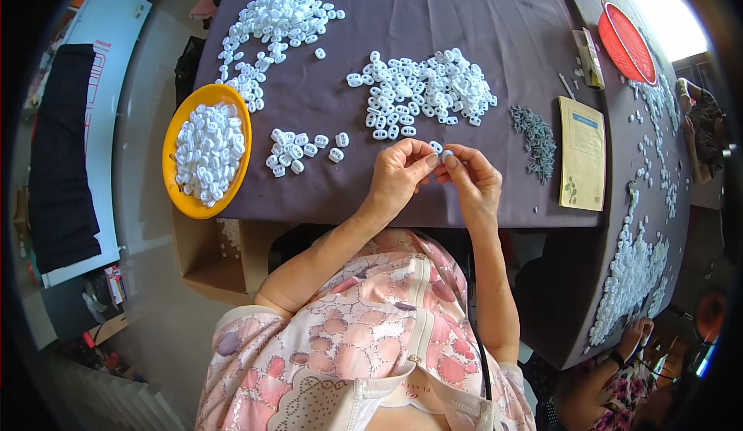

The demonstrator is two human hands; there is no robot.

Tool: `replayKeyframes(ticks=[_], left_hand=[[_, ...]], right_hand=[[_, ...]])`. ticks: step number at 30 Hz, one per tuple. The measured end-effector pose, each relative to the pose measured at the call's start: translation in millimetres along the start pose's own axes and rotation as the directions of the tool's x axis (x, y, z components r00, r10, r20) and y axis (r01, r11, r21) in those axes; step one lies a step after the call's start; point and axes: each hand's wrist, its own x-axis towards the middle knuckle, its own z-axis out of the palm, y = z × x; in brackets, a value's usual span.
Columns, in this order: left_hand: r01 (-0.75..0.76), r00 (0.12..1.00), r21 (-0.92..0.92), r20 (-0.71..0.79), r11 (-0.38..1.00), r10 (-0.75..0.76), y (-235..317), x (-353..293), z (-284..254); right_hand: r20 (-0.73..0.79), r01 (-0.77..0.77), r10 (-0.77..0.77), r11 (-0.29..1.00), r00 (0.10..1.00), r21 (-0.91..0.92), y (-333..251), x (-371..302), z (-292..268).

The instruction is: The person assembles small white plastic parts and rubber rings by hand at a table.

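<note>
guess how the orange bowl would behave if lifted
The orange bowl is probably stiff, judging by its smooth, even rim. It may feel weighty, since white pieces fill it. Tilting would likely spill some, as they lie loose and heaped.

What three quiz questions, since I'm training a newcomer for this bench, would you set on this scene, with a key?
1. True or false: the flat yellow packet lies to the right of the grey pieces.
2. Multiple choice: what is heaped in the orange-yellow bowl? a) grey pieces; b) white pieces; c) folded cloth.
3. Open: what shows between the fingertips of the left hand and the right hand?

Key: 1. True. 2. b. 3. A small white piece.
</note>
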Motion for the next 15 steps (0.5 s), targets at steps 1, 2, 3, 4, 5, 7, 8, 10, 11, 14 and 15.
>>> replayKeyframes(ticks=[1,2,3,4,5,7,8,10,11,14,15], left_hand=[[0.0,1.0,-0.001,-0.002,1.0,0.0,-0.2,0.2,0.4],[-0.02,1.0,0.022,0.0,1.0,0.02,-0.5,0.4,0.9],[-0.039,0.999,0.044,0.003,0.998,0.039,-0.6,0.6,1.4],[-0.04,0.999,0.044,0.001,0.998,0.04,-0.5,0.9,1.7],[-0.054,0.999,0.04,-0.002,0.998,0.055,-0.1,1.0,2.1],[-0.069,0.998,0.035,-0.005,0.997,0.069,2.9,1.3,1.4],[0.0,1.0,0.013,0.007,1.0,-0.001,6.2,1.3,-0.1],[0.07,0.997,-0.008,0.018,0.998,-0.07,6.9,1.4,-0.9],[0.07,0.997,-0.05,0.012,0.996,-0.07,4.9,1.6,-0.4],[0.074,0.997,-0.098,0.012,0.992,-0.073,3.9,2.1,-0.5],[0.077,0.997,-0.103,0.018,0.992,-0.075,3.9,2.3,-0.6]], right_hand=[[0.0,0.002,-0.002,1.0,1.0,-0.006,1.4,-0.4,0.2],[-0.001,0.004,-0.004,1.0,1.0,-0.013,2.6,-0.6,0.4],[0.001,0.003,-0.003,1.0,1.0,-0.013,3.5,-0.3,0.8],[-0.014,0.018,-0.018,1.0,1.0,0.0,4.6,0.6,1.3],[-0.029,0.033,-0.033,0.999,0.999,0.014,5.6,1.4,1.7],[-0.035,0.039,-0.039,0.999,0.999,0.006,7.4,2.6,-0.3],[-0.042,0.045,-0.045,0.999,0.998,-0.003,7.8,3.2,-1.3],[-0.047,0.041,-0.042,0.999,0.998,-0.017,7.5,3.7,-0.9],[-0.051,0.038,-0.039,0.999,0.998,-0.03,7.2,3.6,-0.3],[-0.043,0.061,-0.065,0.994,0.997,-0.086,7.4,2.2,-1.3],[-0.042,0.061,-0.065,0.994,0.997,-0.086,9.2,2.0,-1.2]])
